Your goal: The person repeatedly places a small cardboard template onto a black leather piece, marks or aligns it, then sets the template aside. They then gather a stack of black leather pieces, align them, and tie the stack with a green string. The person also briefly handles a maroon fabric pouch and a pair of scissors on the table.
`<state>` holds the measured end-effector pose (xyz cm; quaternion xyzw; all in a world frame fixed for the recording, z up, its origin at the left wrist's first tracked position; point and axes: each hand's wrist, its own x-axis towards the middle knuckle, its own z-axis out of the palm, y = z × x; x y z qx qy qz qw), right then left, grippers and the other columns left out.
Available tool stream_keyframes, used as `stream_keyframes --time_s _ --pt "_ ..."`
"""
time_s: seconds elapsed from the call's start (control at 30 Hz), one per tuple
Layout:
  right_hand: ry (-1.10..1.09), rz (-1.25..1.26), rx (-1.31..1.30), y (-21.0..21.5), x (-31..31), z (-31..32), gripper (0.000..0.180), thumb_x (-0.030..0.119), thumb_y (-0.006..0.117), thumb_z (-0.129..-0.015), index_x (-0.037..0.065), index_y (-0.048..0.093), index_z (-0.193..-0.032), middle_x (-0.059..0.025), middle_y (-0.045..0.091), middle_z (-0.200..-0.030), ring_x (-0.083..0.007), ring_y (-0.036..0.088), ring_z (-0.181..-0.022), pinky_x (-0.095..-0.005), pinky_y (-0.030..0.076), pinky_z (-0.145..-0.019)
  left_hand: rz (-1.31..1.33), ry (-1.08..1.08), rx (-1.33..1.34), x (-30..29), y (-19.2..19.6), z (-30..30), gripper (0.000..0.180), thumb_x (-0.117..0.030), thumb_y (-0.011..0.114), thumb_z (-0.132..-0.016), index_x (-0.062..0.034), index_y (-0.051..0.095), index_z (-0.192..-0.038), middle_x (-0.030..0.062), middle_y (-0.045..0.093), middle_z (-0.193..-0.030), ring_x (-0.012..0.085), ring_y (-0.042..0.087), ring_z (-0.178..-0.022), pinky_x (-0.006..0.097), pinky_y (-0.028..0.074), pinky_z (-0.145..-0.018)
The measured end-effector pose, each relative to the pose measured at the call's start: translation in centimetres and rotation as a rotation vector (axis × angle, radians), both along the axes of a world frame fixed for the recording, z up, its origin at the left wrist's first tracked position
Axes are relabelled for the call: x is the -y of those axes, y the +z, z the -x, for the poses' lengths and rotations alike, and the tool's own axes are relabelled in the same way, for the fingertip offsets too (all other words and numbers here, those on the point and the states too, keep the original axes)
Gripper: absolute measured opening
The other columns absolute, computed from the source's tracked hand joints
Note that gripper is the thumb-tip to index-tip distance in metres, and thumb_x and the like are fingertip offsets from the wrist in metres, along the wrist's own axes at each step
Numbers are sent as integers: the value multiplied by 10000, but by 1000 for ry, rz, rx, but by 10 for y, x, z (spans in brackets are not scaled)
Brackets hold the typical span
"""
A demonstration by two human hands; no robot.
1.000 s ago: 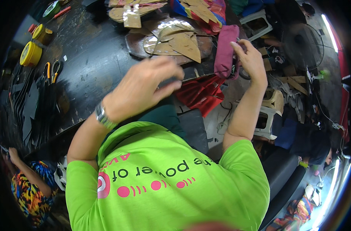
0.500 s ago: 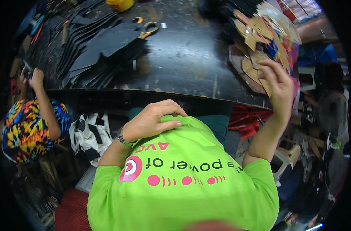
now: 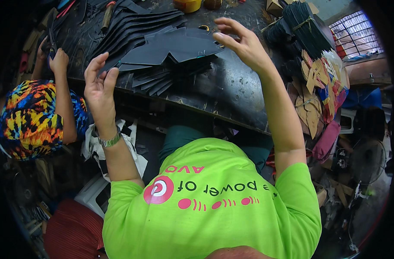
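Note:
A stack of flat black cut sheets [image 3: 175,45] lies at the table's near edge, its lower pieces fanned out below. At its left end is my left hand [image 3: 99,86], upright, fingers and thumb apart, holding nothing. Beside its right end my right hand [image 3: 244,43] is raised with thumb and fingers apart, also holding nothing. Whether any fingertip touches the sheets, I cannot tell. Behind the stack, the yellow-orange handle of the scissors [image 3: 204,27] shows in part; the rest is hidden.
More black sheets [image 3: 138,28] lie in overlapping rows behind, near a wooden-handled tool [image 3: 107,16]. A yellow tub [image 3: 187,5] stands at the back. Cardboard templates [image 3: 309,110] and tied dark bundles [image 3: 302,23] are at right. At left, a co-worker's hand [image 3: 58,60] holds scissors [image 3: 52,41].
My right hand has left the cardboard templates for the stack's right end. My left hand has risen from my lap to its left end. The view has shifted.

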<state>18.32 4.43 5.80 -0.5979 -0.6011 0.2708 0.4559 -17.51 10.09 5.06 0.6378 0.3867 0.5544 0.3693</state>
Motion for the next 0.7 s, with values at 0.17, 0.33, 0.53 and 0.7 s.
stream_keyframes --time_s 0.17,0.33,0.53,0.7 --pt "147 150 284 9 -35 13 834 641 806 -786 127 607 -1412 -201 617 -1355 -360 570 -1292 -444 457 -1086 -167 -11 -342 12 -15 -6 906 -348 936 -703 -149 526 -1486 123 420 -1553 284 432 -1424 448 360 -1162" --pt "336 -25 475 25 -21 22 976 559 900 -682 167 524 -1493 -196 518 -1493 -361 451 -1423 -468 358 -1191 -226 -20 -497 20 -20 -21 1041 -321 976 -620 -149 477 -1518 142 377 -1575 332 411 -1440 463 352 -1187" --pt "262 -129 854 15 -11 42 919 346 904 -723 248 465 -1524 -195 487 -1516 -406 463 -1396 -519 371 -1179 -173 62 -329 16 -41 -32 1149 -259 954 -697 -93 268 -1604 176 317 -1598 338 373 -1457 460 365 -1169" --pt "263 -13 697 10 -17 37 812 109 841 -789 292 493 -1500 -91 520 -1500 -333 532 -1343 -421 461 -1154 -106 28 -69 16 -51 -43 1134 -50 896 -759 -108 172 -1630 171 347 -1544 253 414 -1391 429 392 -1154"
